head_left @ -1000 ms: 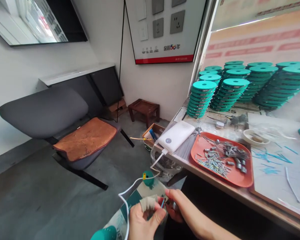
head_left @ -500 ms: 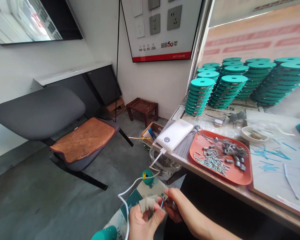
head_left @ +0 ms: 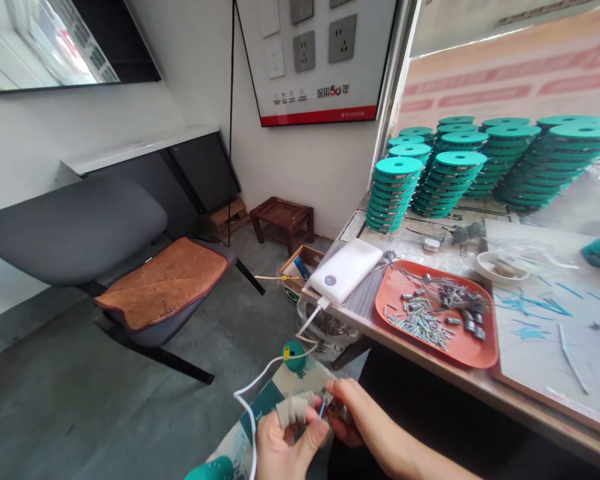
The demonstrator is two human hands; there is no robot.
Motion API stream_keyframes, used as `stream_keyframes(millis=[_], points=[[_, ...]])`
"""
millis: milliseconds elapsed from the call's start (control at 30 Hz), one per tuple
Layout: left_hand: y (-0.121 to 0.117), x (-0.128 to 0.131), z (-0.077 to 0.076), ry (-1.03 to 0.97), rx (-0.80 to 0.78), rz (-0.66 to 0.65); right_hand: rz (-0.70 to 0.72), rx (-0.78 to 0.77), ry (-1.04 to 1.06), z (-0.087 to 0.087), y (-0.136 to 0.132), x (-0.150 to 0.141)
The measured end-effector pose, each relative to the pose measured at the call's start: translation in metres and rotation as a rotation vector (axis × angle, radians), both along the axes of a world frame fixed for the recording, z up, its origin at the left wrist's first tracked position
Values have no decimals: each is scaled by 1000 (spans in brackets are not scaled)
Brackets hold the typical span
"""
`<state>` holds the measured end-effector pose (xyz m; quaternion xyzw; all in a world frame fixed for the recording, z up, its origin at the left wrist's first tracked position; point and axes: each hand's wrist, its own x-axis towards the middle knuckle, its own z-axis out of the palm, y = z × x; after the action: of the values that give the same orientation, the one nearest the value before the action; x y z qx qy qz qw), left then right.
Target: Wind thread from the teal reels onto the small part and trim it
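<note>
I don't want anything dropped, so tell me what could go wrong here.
The white cable runs from the power bank at the table edge past the left hand; a snag might drag the power bank down. The thin blue piece pinched in that hand could slip. The orange tray of loose small parts lies near that edge; a knock might scatter them.

Daylight glares off the wall screen (head_left: 73, 43), shadow pools beneath the table (head_left: 405, 343), and edges look stretched.
</note>
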<state>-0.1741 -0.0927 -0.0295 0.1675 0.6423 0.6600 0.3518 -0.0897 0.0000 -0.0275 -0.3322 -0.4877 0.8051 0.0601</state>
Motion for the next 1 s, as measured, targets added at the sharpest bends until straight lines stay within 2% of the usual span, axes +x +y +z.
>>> stream_keyframes(millis=[167,433,567,667,800,900,967,1000], points=[[0,0,-2,0,11,-1,-28,-37,3,2,0,-1],[0,0,2,14,-1,44,-65,-112,114,-8,1,8],[1,1,-1,-7,43,-18,-85,-169,320,-6,2,13],[1,1,-6,-54,80,-79,-89,-237,366,-5,-3,11],[0,2,-9,-62,105,-84,-126,-294,392,-5,-8,8],[1,2,-6,-44,73,-102,-174,-224,358,-2,-5,11],[2,2,-4,-27,26,-131,-236,-53,322,1,-1,15],[3,3,-4,-49,4,-145,-259,86,304,3,1,17]])
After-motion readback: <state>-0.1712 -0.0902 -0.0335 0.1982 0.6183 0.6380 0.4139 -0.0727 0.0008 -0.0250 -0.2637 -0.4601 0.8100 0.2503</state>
